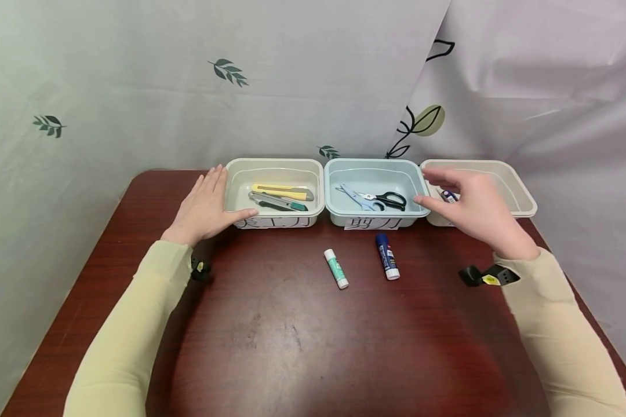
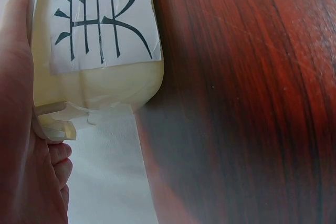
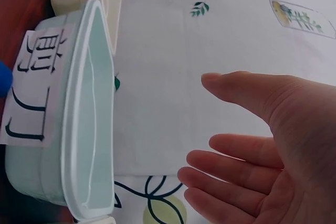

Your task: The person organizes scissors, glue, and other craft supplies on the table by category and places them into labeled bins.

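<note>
My left hand (image 1: 204, 207) rests against the left end of a cream bin (image 1: 319, 191), its thumb along the front rim and the other fingers straight. That bin holds yellow utility knives (image 1: 281, 191) and a grey-green one (image 1: 279, 201). My right hand (image 1: 478, 207) hovers over the right-hand cream bin (image 1: 524, 200), fingers apart with nothing between them. A small dark-blue and white item (image 1: 449, 197) lies in that bin, partly hidden by the hand. Between them, a light-blue bin (image 1: 331, 200) holds blue scissors (image 1: 362, 198) and black-handled scissors (image 1: 393, 200).
A green-and-white glue stick (image 1: 336, 269) and a blue glue stick with a white end (image 1: 387, 256) lie on the dark red table (image 1: 271, 324), in front of the bins. Paper labels (image 1: 372, 223) with characters are on the bin fronts. A patterned curtain (image 1: 292, 81) hangs behind.
</note>
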`<state>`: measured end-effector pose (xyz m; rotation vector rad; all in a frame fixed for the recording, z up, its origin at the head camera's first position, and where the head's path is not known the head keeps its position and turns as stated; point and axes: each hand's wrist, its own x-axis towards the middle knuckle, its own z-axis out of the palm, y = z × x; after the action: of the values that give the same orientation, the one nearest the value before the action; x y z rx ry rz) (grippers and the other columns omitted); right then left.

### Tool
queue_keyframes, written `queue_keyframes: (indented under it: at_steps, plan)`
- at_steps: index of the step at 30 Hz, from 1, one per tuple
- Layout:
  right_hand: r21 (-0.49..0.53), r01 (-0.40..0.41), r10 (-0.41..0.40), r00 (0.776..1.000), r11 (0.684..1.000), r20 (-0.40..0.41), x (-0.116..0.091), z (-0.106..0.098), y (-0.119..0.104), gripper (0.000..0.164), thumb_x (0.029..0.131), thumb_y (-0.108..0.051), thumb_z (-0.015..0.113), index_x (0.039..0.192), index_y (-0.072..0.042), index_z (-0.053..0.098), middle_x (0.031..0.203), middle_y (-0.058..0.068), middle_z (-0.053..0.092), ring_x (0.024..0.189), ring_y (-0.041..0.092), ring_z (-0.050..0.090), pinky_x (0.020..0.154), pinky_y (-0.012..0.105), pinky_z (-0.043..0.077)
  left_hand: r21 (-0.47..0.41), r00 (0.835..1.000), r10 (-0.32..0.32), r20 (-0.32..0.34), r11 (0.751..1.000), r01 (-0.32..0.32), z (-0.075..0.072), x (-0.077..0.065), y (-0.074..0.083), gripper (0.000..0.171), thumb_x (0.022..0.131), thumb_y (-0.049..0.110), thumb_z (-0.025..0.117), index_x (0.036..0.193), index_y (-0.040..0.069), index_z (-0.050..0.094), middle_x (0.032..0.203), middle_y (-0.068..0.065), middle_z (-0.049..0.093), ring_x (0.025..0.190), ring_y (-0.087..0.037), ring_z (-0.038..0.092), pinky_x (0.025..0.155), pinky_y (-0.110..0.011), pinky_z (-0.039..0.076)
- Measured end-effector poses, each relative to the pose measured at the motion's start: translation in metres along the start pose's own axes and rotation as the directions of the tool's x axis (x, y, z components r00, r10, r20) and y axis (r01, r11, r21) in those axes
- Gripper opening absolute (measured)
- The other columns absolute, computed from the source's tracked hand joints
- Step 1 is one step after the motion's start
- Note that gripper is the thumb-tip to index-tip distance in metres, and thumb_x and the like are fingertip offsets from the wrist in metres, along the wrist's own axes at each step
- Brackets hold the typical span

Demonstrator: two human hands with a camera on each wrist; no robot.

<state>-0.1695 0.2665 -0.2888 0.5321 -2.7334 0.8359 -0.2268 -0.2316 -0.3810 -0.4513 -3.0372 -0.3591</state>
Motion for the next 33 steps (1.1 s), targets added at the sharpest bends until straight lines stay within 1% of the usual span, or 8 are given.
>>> queue_keyframes:
  at_steps: [2,5,10,12,16,24,29,33]
  plan:
    - [-0.006,0.018,-0.018,1.0,1.0,0.006,-0.001,0.004,0.0,0.051,0.086,-0.031,0.085,0.129,-0.007,0.071,0.122,0.009,0.071,0.106,0.029,0.07,0.089,0.046,0.055,0.001,1.0,-0.001,0.003,1.0,0.001,0.0,0.0,0.0,0.124,0.086,0.082,0.052,0.159,-0.009,0.009,0.166,-0.026,0.009,0.154,-0.037,0.008,0.124,-0.043,-0.001]
    - [0.012,0.033,-0.033,0.999,0.999,0.015,-0.003,0.009,0.0,0.049,0.085,-0.027,0.085,0.127,-0.005,0.072,0.121,0.009,0.072,0.107,0.027,0.07,0.09,0.044,0.055,0.002,1.0,-0.001,0.003,1.0,0.001,0.0,0.0,0.0,0.124,0.086,0.082,0.052,0.159,-0.009,0.009,0.166,-0.026,0.009,0.154,-0.037,0.008,0.124,-0.043,-0.001]
    - [0.049,0.034,-0.037,0.998,0.998,0.048,-0.006,0.017,0.0,0.048,0.085,-0.023,0.085,0.126,-0.001,0.071,0.121,0.011,0.071,0.107,0.028,0.069,0.093,0.042,0.055,0.004,1.0,-0.001,-0.002,1.0,0.001,0.0,0.0,0.0,0.125,0.086,0.082,0.053,0.159,-0.009,0.009,0.166,-0.026,0.01,0.153,-0.037,0.008,0.124,-0.043,0.0]
    - [0.046,0.034,-0.037,0.997,0.998,0.062,-0.008,0.021,-0.001,0.049,0.085,-0.023,0.085,0.127,-0.001,0.071,0.122,0.012,0.071,0.106,0.028,0.07,0.092,0.043,0.055,0.005,1.0,0.0,-0.004,1.0,0.0,0.0,0.0,0.0,0.124,0.086,0.081,0.053,0.159,-0.009,0.009,0.166,-0.027,0.01,0.153,-0.037,0.009,0.124,-0.044,0.001]
    - [0.049,0.015,-0.019,0.996,0.999,0.092,-0.012,0.028,-0.001,0.052,0.085,-0.025,0.086,0.128,-0.002,0.07,0.122,0.013,0.071,0.106,0.028,0.071,0.091,0.043,0.055,0.006,1.0,0.003,-0.01,1.0,-0.002,0.0,0.0,0.001,0.124,0.086,0.081,0.054,0.159,-0.01,0.01,0.165,-0.028,0.011,0.153,-0.038,0.01,0.124,-0.046,0.003]
    - [0.1,-0.039,0.023,0.988,0.994,0.154,-0.023,0.041,-0.001,0.056,0.084,-0.028,0.086,0.131,-0.001,0.068,0.126,0.014,0.069,0.105,0.03,0.07,0.091,0.043,0.056,0.01,1.0,0.008,-0.018,1.0,-0.008,0.001,0.0,0.0,0.124,0.086,0.08,0.054,0.159,-0.01,0.011,0.165,-0.028,0.012,0.153,-0.038,0.011,0.124,-0.047,0.005]
    - [0.113,-0.018,0.0,0.986,0.993,0.165,-0.031,0.048,0.001,0.056,0.084,-0.024,0.087,0.13,0.0,0.068,0.123,0.015,0.07,0.102,0.029,0.071,0.087,0.041,0.058,0.008,1.0,0.007,-0.011,1.0,-0.007,0.0,0.0,0.0,0.124,0.086,0.081,0.053,0.159,-0.009,0.009,0.165,-0.027,0.011,0.153,-0.037,0.009,0.124,-0.046,0.003]
    - [0.131,-0.029,0.003,0.982,0.991,0.188,-0.036,0.054,0.004,0.057,0.084,-0.025,0.087,0.131,0.001,0.067,0.125,0.016,0.068,0.1,0.029,0.071,0.084,0.041,0.06,0.009,1.0,0.004,-0.006,1.0,-0.004,0.0,0.0,0.0,0.125,0.086,0.082,0.053,0.159,-0.009,0.008,0.165,-0.027,0.01,0.153,-0.037,0.008,0.124,-0.046,0.002]
